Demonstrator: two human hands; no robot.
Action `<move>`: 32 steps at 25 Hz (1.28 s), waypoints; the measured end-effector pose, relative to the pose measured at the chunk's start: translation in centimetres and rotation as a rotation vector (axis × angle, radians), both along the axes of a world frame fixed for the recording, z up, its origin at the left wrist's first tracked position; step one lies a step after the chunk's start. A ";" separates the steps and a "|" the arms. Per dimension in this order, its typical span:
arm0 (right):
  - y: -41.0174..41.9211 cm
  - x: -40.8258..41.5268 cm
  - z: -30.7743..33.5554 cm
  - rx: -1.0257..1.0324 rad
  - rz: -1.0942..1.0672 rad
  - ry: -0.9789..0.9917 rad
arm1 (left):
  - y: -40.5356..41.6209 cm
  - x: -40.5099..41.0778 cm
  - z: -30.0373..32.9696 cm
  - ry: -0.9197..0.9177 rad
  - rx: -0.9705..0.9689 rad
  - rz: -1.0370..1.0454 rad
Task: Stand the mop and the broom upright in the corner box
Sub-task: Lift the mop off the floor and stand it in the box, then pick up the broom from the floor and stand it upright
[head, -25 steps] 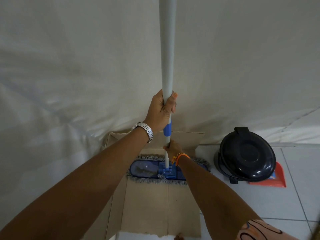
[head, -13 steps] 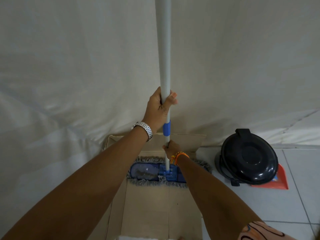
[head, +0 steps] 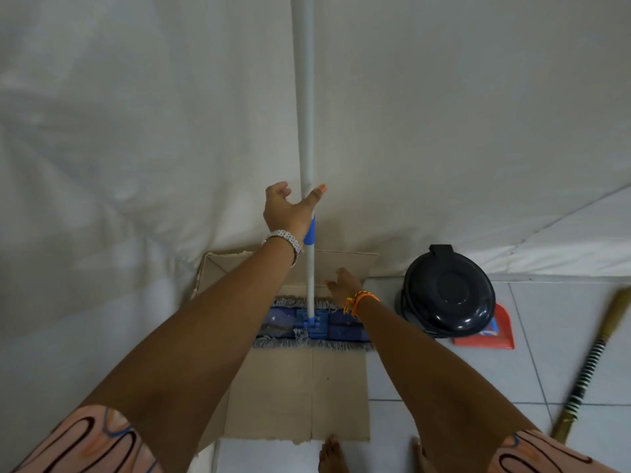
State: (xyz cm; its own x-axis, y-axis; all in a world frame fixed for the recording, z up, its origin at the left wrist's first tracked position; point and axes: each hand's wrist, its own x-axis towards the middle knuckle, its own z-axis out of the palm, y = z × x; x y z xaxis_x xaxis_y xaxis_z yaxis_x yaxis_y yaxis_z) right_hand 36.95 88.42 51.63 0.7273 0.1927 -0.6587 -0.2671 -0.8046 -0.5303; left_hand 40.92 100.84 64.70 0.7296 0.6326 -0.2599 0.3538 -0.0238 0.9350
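The mop stands upright in the cardboard box point(head: 283, 394), its grey pole point(head: 305, 97) rising out of the top of the view and its blue fringed head point(head: 338, 327) flat on the box floor. My left hand point(head: 288, 211) is spread open around the pole just above the blue collar, thumb and fingers apart. My right hand point(head: 343, 286) is open too, low beside the pole and off it. The broom point(head: 590, 363), with a striped yellowish handle, lies on the tiled floor at the right, blurred.
White sheeting point(head: 136, 148) covers the walls behind and to the left of the box. A dark round lidded bin point(head: 447, 295) stands right of the box on a red dustpan point(head: 491, 339). My bare feet point(head: 333, 455) are at the box's near edge.
Both hands gripped the mop pole before; now both have opened and come off it. The broom has come into view at the right as the view shifted.
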 end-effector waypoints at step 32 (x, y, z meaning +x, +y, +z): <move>-82.9 -33.3 11.3 -0.175 -0.509 -0.057 | -67.5 -29.7 -3.9 0.531 0.403 -0.672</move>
State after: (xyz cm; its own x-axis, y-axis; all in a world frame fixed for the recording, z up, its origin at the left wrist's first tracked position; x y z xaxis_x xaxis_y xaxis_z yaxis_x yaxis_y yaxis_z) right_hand 3.61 5.56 62.95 0.7354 -0.3023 -0.6065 -0.6212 -0.6585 -0.4249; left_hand 11.23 33.34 60.76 0.8230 0.2371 -0.5162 0.5253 -0.6635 0.5328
